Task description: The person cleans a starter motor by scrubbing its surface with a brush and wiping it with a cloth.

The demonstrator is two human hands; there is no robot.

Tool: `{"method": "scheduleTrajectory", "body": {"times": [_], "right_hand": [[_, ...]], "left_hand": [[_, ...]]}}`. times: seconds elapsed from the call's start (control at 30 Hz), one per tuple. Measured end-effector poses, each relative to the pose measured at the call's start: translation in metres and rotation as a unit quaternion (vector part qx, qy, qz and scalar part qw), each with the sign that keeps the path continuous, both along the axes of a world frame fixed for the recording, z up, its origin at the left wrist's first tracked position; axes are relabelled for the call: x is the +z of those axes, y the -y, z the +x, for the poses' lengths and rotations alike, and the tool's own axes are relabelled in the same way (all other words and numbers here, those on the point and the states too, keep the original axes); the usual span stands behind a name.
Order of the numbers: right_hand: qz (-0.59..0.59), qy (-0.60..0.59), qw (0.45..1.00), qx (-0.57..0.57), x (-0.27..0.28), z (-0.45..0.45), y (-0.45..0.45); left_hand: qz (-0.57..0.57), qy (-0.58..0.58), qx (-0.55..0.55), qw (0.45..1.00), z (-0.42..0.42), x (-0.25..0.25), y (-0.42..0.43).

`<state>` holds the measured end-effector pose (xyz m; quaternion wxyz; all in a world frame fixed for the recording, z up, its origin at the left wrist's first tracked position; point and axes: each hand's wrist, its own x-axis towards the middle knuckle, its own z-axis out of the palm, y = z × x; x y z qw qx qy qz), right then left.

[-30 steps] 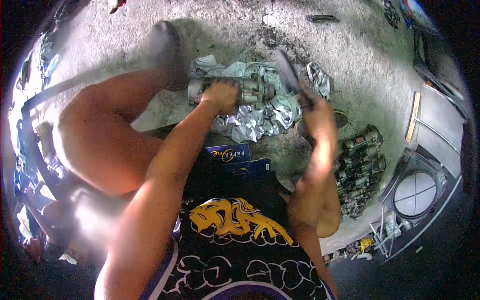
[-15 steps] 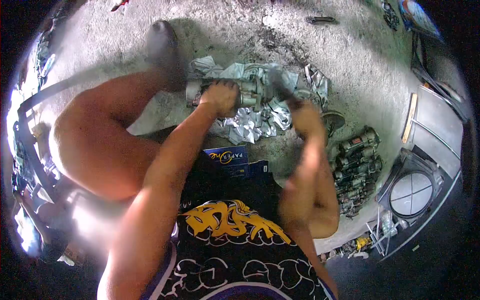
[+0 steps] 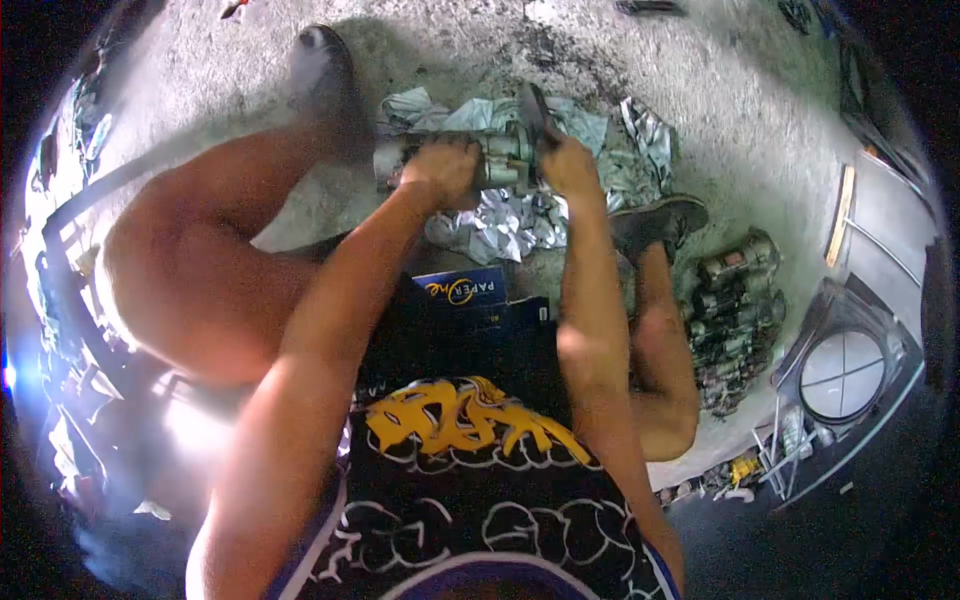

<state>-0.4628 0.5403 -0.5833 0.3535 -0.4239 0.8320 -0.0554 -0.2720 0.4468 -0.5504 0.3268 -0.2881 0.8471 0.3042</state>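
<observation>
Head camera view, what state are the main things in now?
Metal cylinder: on its side, gripped by left hand
Dark tool: slanted, held in right hand
Silvery sheets: crumpled, spread beneath the cylinder
Metal parts: grouped close together
Blue cardboard: lettering upside down in view, partly covered

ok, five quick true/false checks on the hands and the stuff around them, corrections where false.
1. The left hand is closed over a metal unit. True.
2. The right hand is empty. False: the right hand holds a dark tool.
3. Crumpled silvery sheeting lies beneath the metal unit. True.
4. The group of other metal units is on the person's left. False: the other metal units lie on the floor to the right.
5. A dark blue printed piece shows between the person's forearms. True.
</observation>
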Motion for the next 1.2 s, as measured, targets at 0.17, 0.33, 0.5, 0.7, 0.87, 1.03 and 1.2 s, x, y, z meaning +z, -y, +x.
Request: {"method": "scheduleTrajectory", "body": {"times": [0.17,0.33,0.5,0.7,0.87,1.03,1.2], "right_hand": [[0.014,0.003,1.0,0.0,0.067,0.018,-0.042],[0.086,0.009,0.995,-0.05,0.067,0.032,-0.029],[-0.021,-0.055,0.992,0.107,0.01,0.012,-0.016],[0.008,0.026,0.999,-0.043,0.083,0.036,-0.071],[0.031,0.045,0.996,-0.076,0.004,0.005,-0.021],[0.008,-0.007,0.999,-0.043,0.034,-0.018,-0.004],[-0.021,0.077,0.977,-0.2,0.029,0.006,-0.096]], "left_hand": [[-0.064,-0.046,-0.023,0.997,0.003,-0.001,0.0],[-0.018,-0.005,-0.008,1.0,0.002,-0.004,-0.003],[-0.025,0.0,0.002,1.0,0.0,0.005,-0.001],[-0.049,-0.042,-0.009,0.998,0.006,-0.009,0.001],[-0.03,-0.034,0.028,0.999,0.004,-0.008,-0.006],[-0.065,-0.067,0.003,0.996,0.012,-0.024,-0.006],[-0.041,-0.033,-0.005,0.999,0.003,-0.004,-0.002]]}}
